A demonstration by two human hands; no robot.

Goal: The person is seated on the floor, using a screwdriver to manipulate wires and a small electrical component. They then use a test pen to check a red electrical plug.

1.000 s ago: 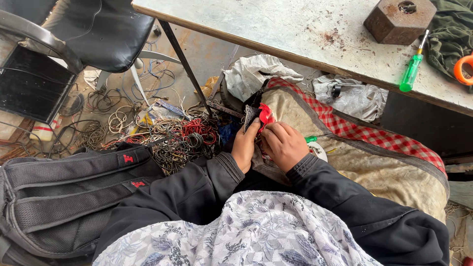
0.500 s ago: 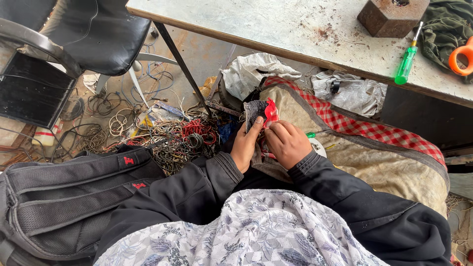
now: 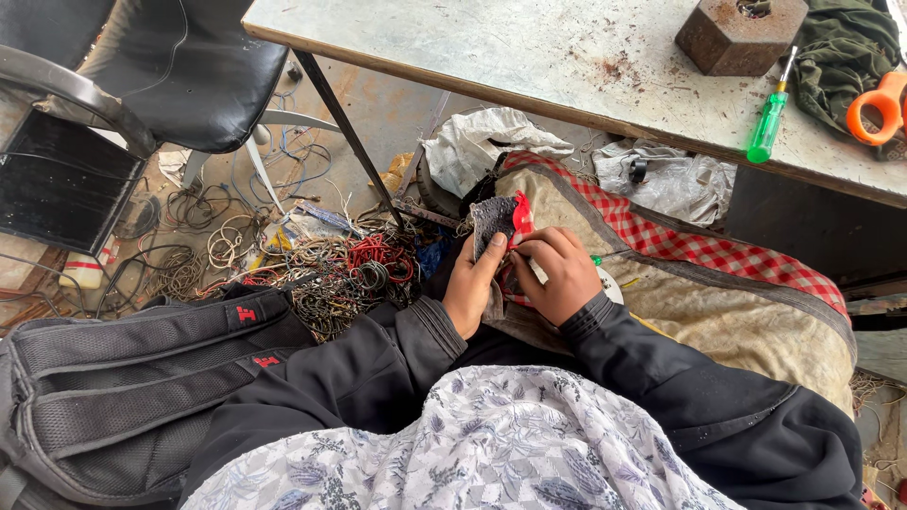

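A small grey and red part (image 3: 501, 222) is held in both hands.
It is gripped by the left hand (image 3: 470, 285); the right hand (image 3: 559, 274) is closed on its near right edge, wires (image 3: 350, 269) lying left.

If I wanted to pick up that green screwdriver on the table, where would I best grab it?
Grip the green screwdriver by its thick green handle, probably from above, fingers across its sides. It lies flat on the table with its thin metal shaft pointing away towards the rusty block; the handle end nearest the table edge is free.
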